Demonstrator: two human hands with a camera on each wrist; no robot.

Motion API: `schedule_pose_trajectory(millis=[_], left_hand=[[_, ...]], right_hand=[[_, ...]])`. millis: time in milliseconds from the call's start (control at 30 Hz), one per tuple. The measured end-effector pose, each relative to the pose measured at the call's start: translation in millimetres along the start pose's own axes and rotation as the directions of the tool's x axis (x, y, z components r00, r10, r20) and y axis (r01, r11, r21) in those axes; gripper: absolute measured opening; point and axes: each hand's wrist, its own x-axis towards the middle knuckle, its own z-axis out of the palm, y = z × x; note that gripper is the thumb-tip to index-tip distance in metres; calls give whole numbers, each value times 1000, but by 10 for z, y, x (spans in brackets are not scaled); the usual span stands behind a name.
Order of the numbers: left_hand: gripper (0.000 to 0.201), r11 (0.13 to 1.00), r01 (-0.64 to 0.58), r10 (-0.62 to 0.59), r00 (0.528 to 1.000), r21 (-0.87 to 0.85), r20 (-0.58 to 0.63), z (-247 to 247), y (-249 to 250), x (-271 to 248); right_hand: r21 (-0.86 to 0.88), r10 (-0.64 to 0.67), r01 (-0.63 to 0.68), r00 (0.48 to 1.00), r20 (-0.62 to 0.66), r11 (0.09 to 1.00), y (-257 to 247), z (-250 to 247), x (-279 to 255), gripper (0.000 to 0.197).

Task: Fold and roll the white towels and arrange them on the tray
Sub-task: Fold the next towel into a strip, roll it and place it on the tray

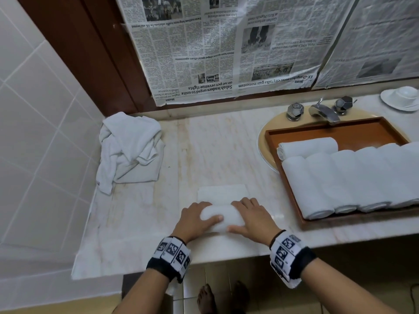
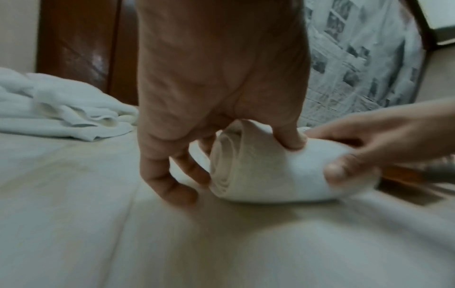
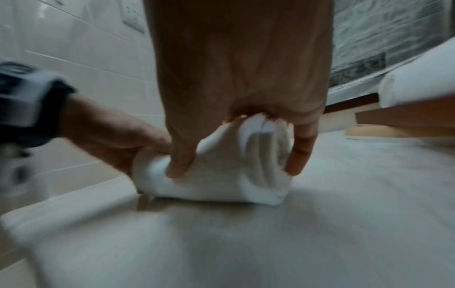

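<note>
While the half-rolled white towel (image 1: 221, 217) lies on the pale marble counter (image 1: 140, 218):
Left hand (image 1: 195, 219): curled around its left end.
Right hand (image 1: 251, 219): curled around its right end.
Brown wooden tray (image 1: 328, 132): rolled white towels (image 1: 353, 180) are kept inside, to the right.

- White terry towel roll (image 1: 223, 217), lower centre.
- Reddish-brown wooden tray (image 1: 335, 132), right.
- Pale cream marble bench (image 1: 215, 150), faintly streaked.
- Black-and-white patterned wristbands (image 1: 171, 254).
</note>
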Motion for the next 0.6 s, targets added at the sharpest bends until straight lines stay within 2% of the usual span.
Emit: schedule_pose_trajectory(millis=[67,100,167,233,300,367,433,500,600], left_hand=[[67,993,-59,68,994,98,-91,82,-41,-56],[71,980,-120,140,982,157,-123,121,-63,-77],[78,942,-193,232,966,276,-117,179,-113,-110],[82,940,-176,203,977,292,-65,162,-130,-102],[80,960,-140,143,990,242,5,73,-105,-44],[72,981,-139,132,990,138,57,-36,-58,28],[63,992,-124,120,988,31,94,-115,-23,90],[60,998,-56,60,991,-39,123,-149,0,126],[60,1000,-27,25,995,16,99,-90,51,90]], right_hand=[[182,-6,-8,997,80,983,66,-119,106,74],[265,-17,-14,994,112,964,109,-183,152,67],[369,-32,-37,983,179,929,161,-274,204,53],[400,-28,-55,980,197,915,171,-287,189,48],[341,-10,-35,991,131,939,137,-231,103,57],[164,-1,6,999,-32,986,91,-112,-38,75],[-5,-69,70,983,-167,998,64,30,-161,79],[-83,-108,93,974,-201,992,69,134,-188,81],[-105,-72,58,989,-130,993,84,87,-85,80]])
